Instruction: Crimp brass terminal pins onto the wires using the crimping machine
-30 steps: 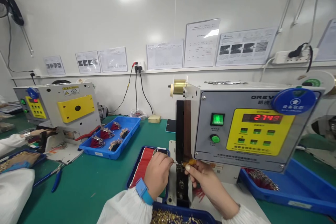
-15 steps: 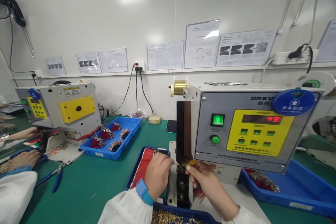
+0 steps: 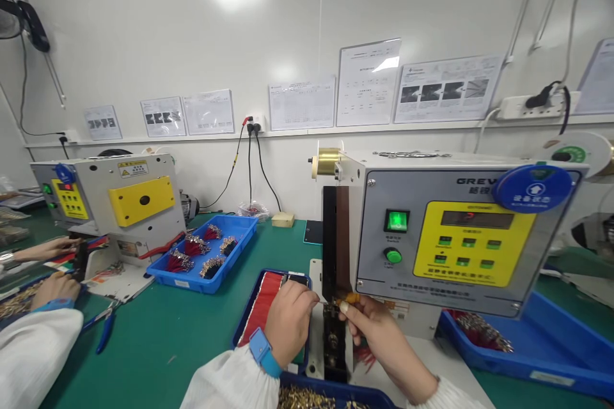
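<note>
My left hand [image 3: 290, 314], with a blue wrist strap [image 3: 267, 351], is closed in a pinch at the left side of the machine's black crimping head [image 3: 332, 326]. A thin, pale wire-like piece [image 3: 320, 301] reaches from its fingertips toward the head. On the other side, my right hand [image 3: 378, 327] is closed, thumb and forefinger pinched close to the head. What it grips is too small to name; a yellow-orange part [image 3: 352, 298] shows just behind its fingers. Under my left hand lies a blue tray [image 3: 249, 313] with red and black wire strips.
A tray rim [image 3: 355, 386] edges gold terminals at the front. The grey machine [image 3: 384, 358] stands right of centre, a blue tray [image 3: 551, 339] beyond it. Leftward are another blue tray [image 3: 225, 268], pliers [image 3: 106, 326] and a second machine [image 3: 139, 204], where a co-worker's hands [image 3: 56, 287] work.
My hands stay almost in the same place. The machine's red display has gone from 49 to a faint, partial digit. The co-worker's near hand and sleeve have shifted slightly right.
</note>
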Demonstrator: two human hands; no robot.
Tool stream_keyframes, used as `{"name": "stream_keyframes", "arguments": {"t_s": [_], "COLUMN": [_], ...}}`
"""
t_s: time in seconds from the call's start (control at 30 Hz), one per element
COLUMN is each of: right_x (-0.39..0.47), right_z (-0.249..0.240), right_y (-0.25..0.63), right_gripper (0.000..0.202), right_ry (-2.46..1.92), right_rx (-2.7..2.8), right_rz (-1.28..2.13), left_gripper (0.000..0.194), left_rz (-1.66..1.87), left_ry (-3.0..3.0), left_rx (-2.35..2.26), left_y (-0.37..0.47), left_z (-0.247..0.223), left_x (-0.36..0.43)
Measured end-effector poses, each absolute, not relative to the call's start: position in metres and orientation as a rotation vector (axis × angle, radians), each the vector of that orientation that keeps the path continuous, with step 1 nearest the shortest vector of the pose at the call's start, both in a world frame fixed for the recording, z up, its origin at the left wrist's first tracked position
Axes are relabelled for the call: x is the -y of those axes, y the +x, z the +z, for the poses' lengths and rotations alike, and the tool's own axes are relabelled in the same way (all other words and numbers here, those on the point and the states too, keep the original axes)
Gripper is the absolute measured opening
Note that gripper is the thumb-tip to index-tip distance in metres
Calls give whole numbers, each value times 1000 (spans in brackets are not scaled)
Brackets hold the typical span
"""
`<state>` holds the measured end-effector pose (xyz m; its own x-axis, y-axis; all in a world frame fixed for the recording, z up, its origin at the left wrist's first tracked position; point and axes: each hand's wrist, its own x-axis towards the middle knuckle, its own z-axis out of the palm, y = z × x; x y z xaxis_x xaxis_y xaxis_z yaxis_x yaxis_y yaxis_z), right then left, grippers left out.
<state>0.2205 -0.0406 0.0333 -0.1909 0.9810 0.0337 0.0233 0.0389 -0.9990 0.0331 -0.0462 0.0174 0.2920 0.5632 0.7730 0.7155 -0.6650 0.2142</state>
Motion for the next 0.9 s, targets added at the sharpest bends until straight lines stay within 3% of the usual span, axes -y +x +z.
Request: {"name": "stream_keyframes", "arguments": {"t_s": [0.9], "right_x": [37], "right_z": [31], "right_y": [223], "right_gripper": [38], "right_ry": [-1074], "right_rx": [1426], "right_rz": [1316], "left_gripper": [21], "left_rz": [-1341], "left_ry": [-2383], "left_rx": [1153], "left_y": [33], "left_z": [19], "left_x": [47]}}
